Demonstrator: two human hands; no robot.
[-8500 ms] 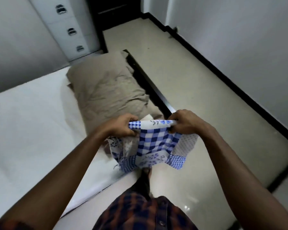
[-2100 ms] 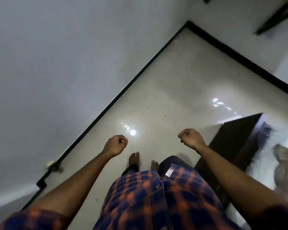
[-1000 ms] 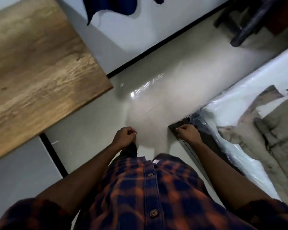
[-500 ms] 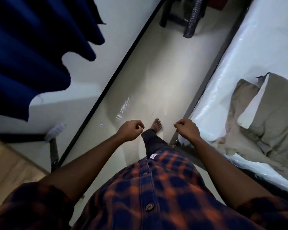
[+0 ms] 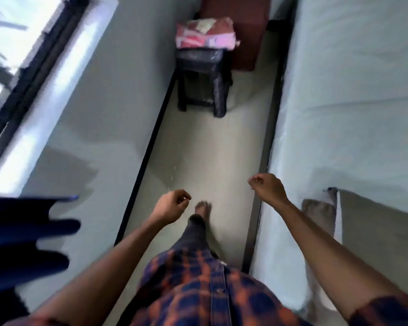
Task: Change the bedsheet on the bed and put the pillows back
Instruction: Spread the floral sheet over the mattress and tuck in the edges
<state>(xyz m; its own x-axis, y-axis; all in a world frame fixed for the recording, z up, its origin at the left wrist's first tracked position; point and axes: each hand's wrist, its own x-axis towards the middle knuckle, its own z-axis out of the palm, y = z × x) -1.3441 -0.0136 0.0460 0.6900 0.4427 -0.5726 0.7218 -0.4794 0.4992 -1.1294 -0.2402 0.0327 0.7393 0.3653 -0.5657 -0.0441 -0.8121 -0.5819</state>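
- Any writing, label or number to read?
- None legible. Pale patch on the pink-and-red bundle (image 5: 205, 32) atop the black stool (image 5: 201, 74), too blurred to make out
- And on the checked shirt (image 5: 198, 290)?
- Plaid and buttons only, no lettering to read
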